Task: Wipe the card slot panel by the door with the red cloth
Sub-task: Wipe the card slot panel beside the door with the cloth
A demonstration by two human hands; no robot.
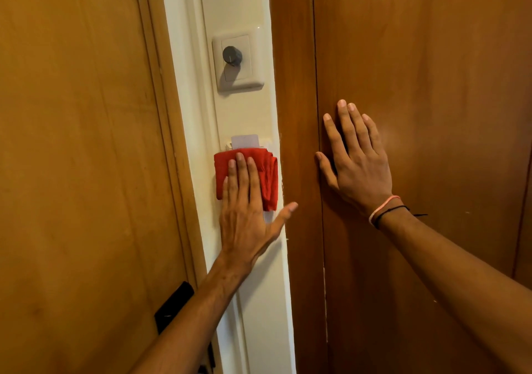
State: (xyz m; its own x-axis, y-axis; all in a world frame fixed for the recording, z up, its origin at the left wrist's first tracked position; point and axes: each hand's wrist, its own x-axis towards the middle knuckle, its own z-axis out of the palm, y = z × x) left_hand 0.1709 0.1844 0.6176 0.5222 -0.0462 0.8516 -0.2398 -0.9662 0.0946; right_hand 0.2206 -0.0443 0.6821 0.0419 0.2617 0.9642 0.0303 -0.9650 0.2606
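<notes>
A folded red cloth (267,178) lies flat against the card slot panel (266,143) on the narrow white wall strip. My left hand (247,218) presses the cloth onto the panel with flat, spread fingers, thumb out to the right. The cloth and hand hide most of the panel; only its top edge and a pale key card (244,141) standing in the slot show above the cloth. My right hand (357,160) rests flat and open on the brown wooden panel to the right, holding nothing.
A white dimmer switch plate with a dark round knob (232,56) sits on the wall strip above the card slot. A wooden door (80,172) with a black handle (172,304) stands at the left. Brown wood panelling (431,57) fills the right.
</notes>
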